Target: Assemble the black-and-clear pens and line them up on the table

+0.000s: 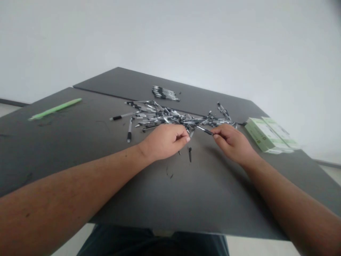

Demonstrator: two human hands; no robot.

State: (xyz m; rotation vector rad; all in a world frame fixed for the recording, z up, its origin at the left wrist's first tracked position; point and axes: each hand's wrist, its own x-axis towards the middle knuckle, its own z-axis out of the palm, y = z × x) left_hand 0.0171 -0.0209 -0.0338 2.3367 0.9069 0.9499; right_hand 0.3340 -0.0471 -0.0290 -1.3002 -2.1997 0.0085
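Note:
A loose heap of clear-barrelled pens [157, 115] with black ends lies across the middle of the dark table. My right hand [234, 144] pinches one pen [204, 130] by its black end, and the clear part points left toward the heap. At the heap's near edge is my left hand [169, 141], thumb and fingers pressed together. Whatever is between those fingertips, if anything, is hidden. A small black piece [190, 154] lies on the table just below the left fingertips.
Behind the heap, a neat row of pens [165, 93] lies on the far tabletop. Green-and-white boxes [266, 135] stand at the right. A long green stick-like item [55, 109] rests at the left. Dark scraps dot the table [170, 202], and a seam separates the two tops.

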